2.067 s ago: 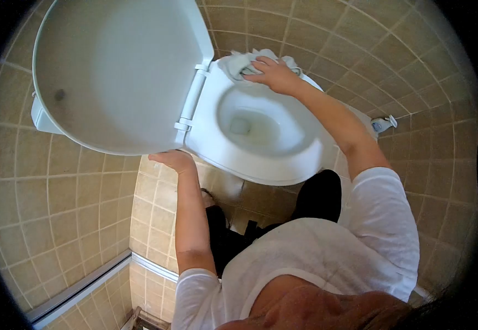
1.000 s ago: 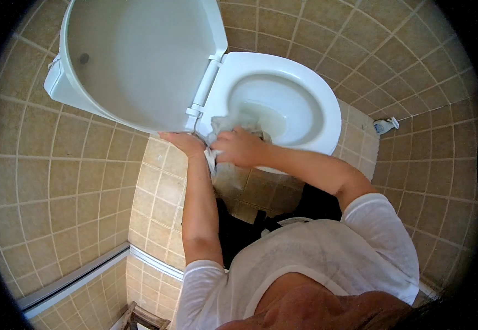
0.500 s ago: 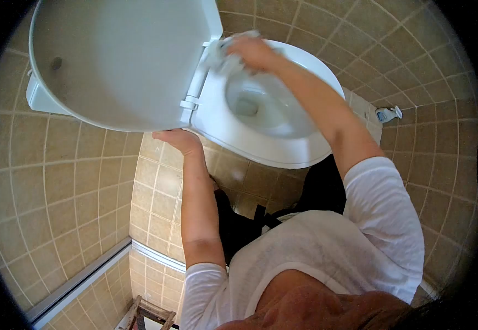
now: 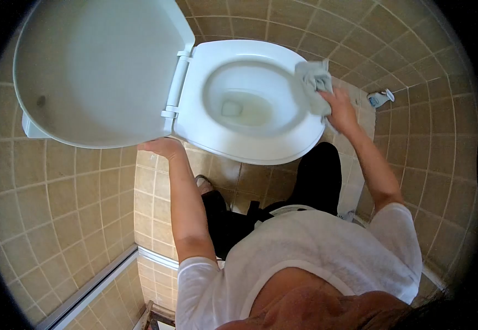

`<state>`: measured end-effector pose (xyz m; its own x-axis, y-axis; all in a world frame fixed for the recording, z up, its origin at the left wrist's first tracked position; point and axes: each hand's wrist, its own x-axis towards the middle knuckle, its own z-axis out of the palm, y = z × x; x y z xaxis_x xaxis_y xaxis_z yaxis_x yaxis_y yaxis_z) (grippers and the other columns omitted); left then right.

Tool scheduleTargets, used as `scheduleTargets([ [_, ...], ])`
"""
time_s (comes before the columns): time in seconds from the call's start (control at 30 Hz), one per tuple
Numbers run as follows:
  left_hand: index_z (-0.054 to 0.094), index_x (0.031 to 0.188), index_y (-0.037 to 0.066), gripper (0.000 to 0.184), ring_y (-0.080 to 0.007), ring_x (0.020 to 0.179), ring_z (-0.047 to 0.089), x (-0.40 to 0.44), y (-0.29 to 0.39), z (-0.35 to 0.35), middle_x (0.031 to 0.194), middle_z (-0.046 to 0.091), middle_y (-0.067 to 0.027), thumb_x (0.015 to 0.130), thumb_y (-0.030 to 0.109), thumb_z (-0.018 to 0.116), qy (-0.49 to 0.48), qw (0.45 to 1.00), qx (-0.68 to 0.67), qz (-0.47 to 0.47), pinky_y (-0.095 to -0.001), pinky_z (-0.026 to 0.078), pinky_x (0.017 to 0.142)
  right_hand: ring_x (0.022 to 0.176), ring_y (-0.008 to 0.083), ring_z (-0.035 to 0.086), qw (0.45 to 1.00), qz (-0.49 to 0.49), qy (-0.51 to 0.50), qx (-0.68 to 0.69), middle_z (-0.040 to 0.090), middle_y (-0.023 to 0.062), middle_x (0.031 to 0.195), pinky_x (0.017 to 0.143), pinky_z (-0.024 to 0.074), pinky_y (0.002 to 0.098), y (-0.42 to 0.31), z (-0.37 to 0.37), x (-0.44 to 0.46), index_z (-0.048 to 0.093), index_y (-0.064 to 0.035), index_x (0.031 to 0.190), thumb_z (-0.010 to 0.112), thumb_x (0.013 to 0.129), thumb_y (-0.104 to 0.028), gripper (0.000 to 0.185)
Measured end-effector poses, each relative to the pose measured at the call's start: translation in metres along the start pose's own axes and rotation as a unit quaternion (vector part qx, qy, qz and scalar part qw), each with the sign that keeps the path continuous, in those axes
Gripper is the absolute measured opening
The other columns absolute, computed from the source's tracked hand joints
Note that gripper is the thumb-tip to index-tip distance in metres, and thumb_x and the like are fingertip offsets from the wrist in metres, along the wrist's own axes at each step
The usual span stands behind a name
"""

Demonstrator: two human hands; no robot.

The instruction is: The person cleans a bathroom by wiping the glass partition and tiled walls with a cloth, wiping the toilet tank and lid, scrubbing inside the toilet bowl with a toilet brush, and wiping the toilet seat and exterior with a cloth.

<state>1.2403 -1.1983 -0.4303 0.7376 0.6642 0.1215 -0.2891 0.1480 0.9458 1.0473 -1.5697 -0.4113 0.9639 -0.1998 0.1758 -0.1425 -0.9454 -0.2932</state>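
Note:
A light grey cloth (image 4: 315, 85) lies bunched over the front end of the white toilet seat (image 4: 217, 136), with my right hand (image 4: 340, 111) closed on its edge. The seat is down around the bowl (image 4: 250, 107), which has water at its bottom. The raised lid (image 4: 104, 71) leans back at the left, joined to the seat by a white hinge (image 4: 177, 85). At the lower edge of the lid near the hinge is my left hand (image 4: 163, 147); its fingers are partly hidden under the lid, and whether it grips it does not show.
A spray bottle (image 4: 380, 98) is by the wall at the right. Tiled walls (image 4: 57, 181) stand close on both sides. A metal rail (image 4: 93, 286) runs along the lower left, near a wooden item (image 4: 159, 316). My legs (image 4: 318, 176) are just below the toilet.
My right hand has swept the cloth from the hinge side of the seat to its front end at the right. My left hand stays by the lid's lower edge. The whole view has shifted slightly.

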Motion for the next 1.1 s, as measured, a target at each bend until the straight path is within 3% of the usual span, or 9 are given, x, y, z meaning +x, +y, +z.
scheduleTargets([
  [0.37, 0.031, 0.124, -0.002, 0.061, -0.0259, 0.115, 0.037, -0.018, 0.026, 0.003, 0.128, 0.036, -0.0164, 0.091, 0.047, 0.019, -0.079, 0.994, -0.051, -0.06, -0.0368, 0.027, 0.101, 0.096, 0.0318, 0.047, 0.983, -0.145, -0.034, 0.105, 0.052, 0.0117, 0.103, 0.079, 0.0417, 0.0399, -0.1, 0.015, -0.094, 0.062, -0.0173, 0.101, 0.065, 0.061, -0.008, 0.041],
  [0.47, 0.031, 0.124, 0.001, 0.057, -0.0256, 0.117, 0.036, -0.029, 0.023, -0.013, 0.127, 0.037, -0.0161, 0.091, 0.046, 0.023, -0.113, 0.989, 0.016, -0.092, -0.0375, 0.026, 0.1, 0.099, 0.0317, 0.047, 0.973, -0.181, -0.021, 0.145, 0.052, 0.0116, 0.106, 0.08, 0.0415, 0.0404, -0.103, 0.021, -0.101, 0.063, -0.0174, 0.1, 0.063, 0.061, -0.005, 0.04],
  [0.6, 0.02, 0.134, 0.003, 0.053, -0.0267, 0.125, 0.027, -0.065, 0.033, -0.034, 0.135, 0.026, -0.0158, 0.091, 0.031, 0.034, -0.164, 0.94, 0.144, -0.262, -0.0379, 0.023, 0.103, 0.102, 0.0316, 0.047, 0.971, -0.172, -0.032, 0.162, 0.053, 0.0123, 0.108, 0.082, 0.0411, 0.0407, -0.086, 0.024, -0.109, 0.063, -0.0175, 0.099, 0.062, 0.061, -0.003, 0.041],
  [0.77, 0.018, 0.134, -0.002, 0.062, -0.0305, 0.127, 0.022, -0.161, 0.053, -0.047, 0.139, 0.019, -0.019, 0.084, 0.021, 0.049, -0.39, 0.877, 0.276, -0.054, -0.0433, 0.017, 0.104, 0.1, 0.0311, 0.048, 0.972, -0.048, -0.019, 0.227, 0.052, 0.0131, 0.108, 0.082, 0.0404, 0.0383, -0.067, 0.029, -0.125, 0.062, -0.0148, 0.101, 0.066, 0.061, -0.004, 0.042],
  [0.83, 0.019, 0.133, -0.004, 0.069, -0.0361, 0.127, 0.021, -0.182, 0.066, -0.039, 0.138, 0.017, -0.0241, 0.08, 0.021, 0.055, -0.585, 0.733, 0.282, 0.204, -0.0449, 0.016, 0.104, 0.1, 0.0313, 0.047, 0.965, 0.017, -0.025, 0.26, 0.052, 0.0133, 0.108, 0.083, 0.0396, 0.0365, -0.067, 0.026, -0.128, 0.062, -0.0123, 0.102, 0.069, 0.062, -0.005, 0.04],
  [0.9, 0.019, 0.133, -0.004, 0.069, -0.0389, 0.126, 0.02, -0.206, 0.073, -0.02, 0.137, 0.017, -0.0266, 0.079, 0.022, 0.055, -0.65, 0.685, 0.246, 0.22, -0.0452, 0.016, 0.103, 0.103, 0.0305, 0.047, 0.892, 0.136, -0.038, 0.428, 0.051, 0.0134, 0.11, 0.087, 0.0391, 0.0344, -0.068, 0.023, -0.133, 0.057, -0.0091, 0.109, 0.067, 0.066, -0.004, 0.044],
  [0.97, 0.02, 0.133, -0.003, 0.074, -0.044, 0.124, 0.019, -0.222, 0.067, -0.004, 0.135, 0.016, -0.0319, 0.076, 0.023, 0.06, -0.741, 0.613, 0.183, 0.206, -0.0482, 0.016, 0.101, 0.103, 0.0252, 0.048, 0.852, 0.152, 0.045, 0.499, 0.051, 0.0117, 0.112, 0.089, 0.0386, 0.0323, -0.079, 0.028, -0.133, 0.046, -0.0052, 0.12, 0.062, 0.071, -0.004, 0.052],
  [1.03, 0.021, 0.133, -0.002, 0.077, -0.0442, 0.124, 0.02, -0.236, 0.06, 0.004, 0.135, 0.017, -0.0315, 0.073, 0.023, 0.062, -0.796, 0.533, 0.165, 0.234, -0.0494, 0.016, 0.101, 0.098, 0.0201, 0.049, 0.686, 0.271, 0.063, 0.672, 0.05, 0.0098, 0.112, 0.085, 0.0402, 0.0311, -0.095, 0.034, -0.132, 0.033, -0.0057, 0.13, 0.058, 0.074, -0.007, 0.061],
  [1.1, 0.023, 0.134, 0.003, 0.084, -0.0442, 0.124, 0.021, -0.244, 0.058, 0.009, 0.135, 0.02, -0.0294, 0.066, 0.021, 0.069, -0.836, 0.455, 0.153, 0.266, -0.0532, 0.015, 0.1, 0.095, 0.016, 0.048, 0.405, 0.306, 0.002, 0.862, 0.049, 0.0074, 0.109, 0.082, 0.0402, 0.0281, -0.099, 0.056, -0.138, 0.03, -0.0076, 0.13, 0.053, 0.076, -0.012, 0.059],
])
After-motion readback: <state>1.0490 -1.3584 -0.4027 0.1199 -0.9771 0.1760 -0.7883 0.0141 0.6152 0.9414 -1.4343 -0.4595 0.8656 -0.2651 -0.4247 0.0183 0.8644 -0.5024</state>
